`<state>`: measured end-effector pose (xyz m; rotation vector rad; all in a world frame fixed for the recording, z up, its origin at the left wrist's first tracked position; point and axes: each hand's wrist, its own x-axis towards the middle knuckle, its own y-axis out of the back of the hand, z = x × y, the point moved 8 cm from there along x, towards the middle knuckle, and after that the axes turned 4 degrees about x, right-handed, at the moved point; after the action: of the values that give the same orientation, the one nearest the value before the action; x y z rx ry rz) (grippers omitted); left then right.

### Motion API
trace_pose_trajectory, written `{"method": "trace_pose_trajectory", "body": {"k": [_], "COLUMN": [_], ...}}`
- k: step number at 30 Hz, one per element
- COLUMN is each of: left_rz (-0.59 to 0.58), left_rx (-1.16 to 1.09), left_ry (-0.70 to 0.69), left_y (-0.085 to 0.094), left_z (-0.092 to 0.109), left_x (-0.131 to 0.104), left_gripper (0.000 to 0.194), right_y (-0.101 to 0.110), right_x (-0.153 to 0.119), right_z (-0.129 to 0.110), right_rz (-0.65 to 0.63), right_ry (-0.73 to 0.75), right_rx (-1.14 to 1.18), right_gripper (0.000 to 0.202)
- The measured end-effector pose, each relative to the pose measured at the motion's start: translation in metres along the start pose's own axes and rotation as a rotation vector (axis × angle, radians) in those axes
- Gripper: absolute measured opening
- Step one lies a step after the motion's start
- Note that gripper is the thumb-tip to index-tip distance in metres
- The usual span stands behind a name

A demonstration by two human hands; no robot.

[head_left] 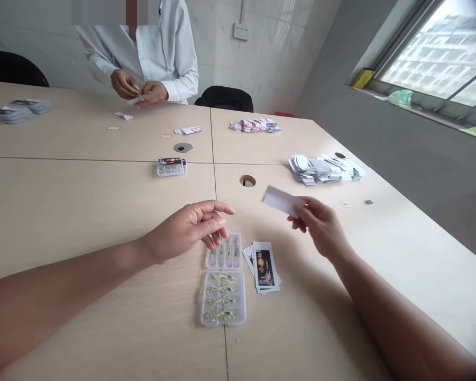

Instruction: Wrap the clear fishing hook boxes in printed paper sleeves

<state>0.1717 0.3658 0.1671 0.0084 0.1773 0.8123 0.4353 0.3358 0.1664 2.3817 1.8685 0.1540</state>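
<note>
My right hand (315,222) pinches a small white card (282,200) by its right end, held above the table. My left hand (194,225) is empty, its fingers loosely apart over the far half of a clear plastic case (243,312). The case lies open, both halves flat on the table. Tied fishing hooks (222,300) with yellow-green line fill the near half. More hooks sit in the slots of the far half, partly hidden by my left fingers. Right of the case lies a small fanned stack of printed cards (266,264) with black and red labels.
A pile of white cards (321,170) lies at the right, with red-edged cards (256,125) behind it. Closed cases (171,166) stand left of a round table hole (247,181). Across the table (83,211), a person in a white shirt (154,58) handles a small item.
</note>
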Motion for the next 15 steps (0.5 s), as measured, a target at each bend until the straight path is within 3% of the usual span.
{"method": "trace_pose_trajectory", "body": {"k": [4, 9, 12, 15], "left_rz": [0.036, 0.162, 0.185, 0.178], "left_rx": [0.090, 0.156, 0.174, 0.197], "left_ry": [-0.045, -0.078, -0.065, -0.060], "left_y": [0.008, 0.028, 0.034, 0.035], "left_z": [-0.009, -0.025, -0.032, -0.035], "left_x": [0.008, 0.025, 0.033, 0.036], "left_gripper": [0.028, 0.024, 0.023, 0.025], "right_y": [0.053, 0.078, 0.091, 0.112], "right_x": [0.026, 0.045, 0.067, 0.093], "right_z": [0.020, 0.040, 0.033, 0.009], "right_rz": [0.167, 0.286, 0.385, 0.471], "right_ry": [-0.077, -0.165, -0.183, -0.174], "right_rx": [-0.006, -0.025, -0.054, -0.100], "right_gripper": [0.021, 0.026, 0.029, 0.031]}}
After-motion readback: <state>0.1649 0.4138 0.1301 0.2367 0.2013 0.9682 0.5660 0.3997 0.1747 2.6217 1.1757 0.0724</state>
